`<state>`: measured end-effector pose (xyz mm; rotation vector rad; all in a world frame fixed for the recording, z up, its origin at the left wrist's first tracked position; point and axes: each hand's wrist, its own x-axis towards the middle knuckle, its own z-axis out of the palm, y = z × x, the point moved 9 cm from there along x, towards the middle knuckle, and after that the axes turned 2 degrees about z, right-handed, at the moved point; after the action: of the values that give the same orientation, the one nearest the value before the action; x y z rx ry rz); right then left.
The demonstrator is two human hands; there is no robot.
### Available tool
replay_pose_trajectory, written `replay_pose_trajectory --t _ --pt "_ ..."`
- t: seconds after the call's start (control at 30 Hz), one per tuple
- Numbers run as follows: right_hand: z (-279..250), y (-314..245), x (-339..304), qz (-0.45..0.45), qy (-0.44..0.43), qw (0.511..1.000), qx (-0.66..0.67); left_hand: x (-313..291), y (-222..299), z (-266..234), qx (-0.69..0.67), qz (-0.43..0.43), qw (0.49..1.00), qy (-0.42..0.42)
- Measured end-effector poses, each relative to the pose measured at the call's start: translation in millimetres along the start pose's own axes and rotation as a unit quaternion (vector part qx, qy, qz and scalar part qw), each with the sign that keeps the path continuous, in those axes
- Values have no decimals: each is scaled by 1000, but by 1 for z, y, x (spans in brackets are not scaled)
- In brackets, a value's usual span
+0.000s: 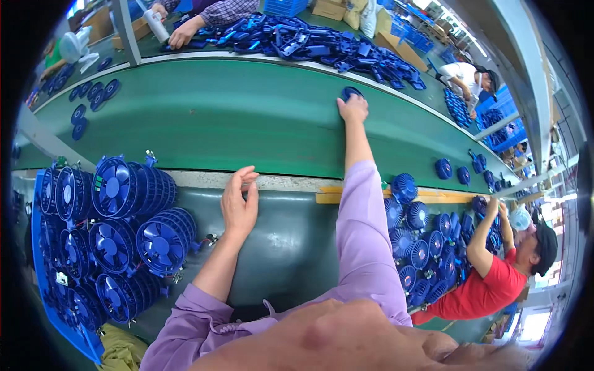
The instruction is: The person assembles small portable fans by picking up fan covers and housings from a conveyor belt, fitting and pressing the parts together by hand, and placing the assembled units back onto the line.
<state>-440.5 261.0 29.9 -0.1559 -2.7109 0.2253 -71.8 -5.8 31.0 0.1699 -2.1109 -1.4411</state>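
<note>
My right arm stretches far out over the green conveyor belt (247,105). At its end my right hand (354,110) grips a dark blue round fan part (351,92) near the belt's far edge, with the fingers partly hiding it. Above the near edge of the belt, my left hand (240,204) is raised with its fingers apart and nothing in it. The dark work surface (278,241) lies below that hand. To its left, stacks of blue fan housings with blades (162,241) lie on their sides, small wired parts hanging from them.
A blue tray (46,272) borders the housings. Round blue grilles (418,215) are piled at right, beside a co-worker in red (495,278). Blue discs (96,96) and motor-like parts (443,168) sit on the belt. Blue plastic parts (297,43) heap beyond it; metal posts (127,31) stand around.
</note>
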Motion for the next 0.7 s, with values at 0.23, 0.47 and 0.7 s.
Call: replay_pose_trajectory --t 0.23,0.47,0.7 --pt "-29 -7 -15 -104 105 959 242 4 6 0 28 10 1000 10" --pt "-28 -65 -69 35 -172 676 716 2 4 -1 9 9 1000 19" --pt "-19 -162 -100 3 -326 693 643 0 3 -7 12 30 998 48"
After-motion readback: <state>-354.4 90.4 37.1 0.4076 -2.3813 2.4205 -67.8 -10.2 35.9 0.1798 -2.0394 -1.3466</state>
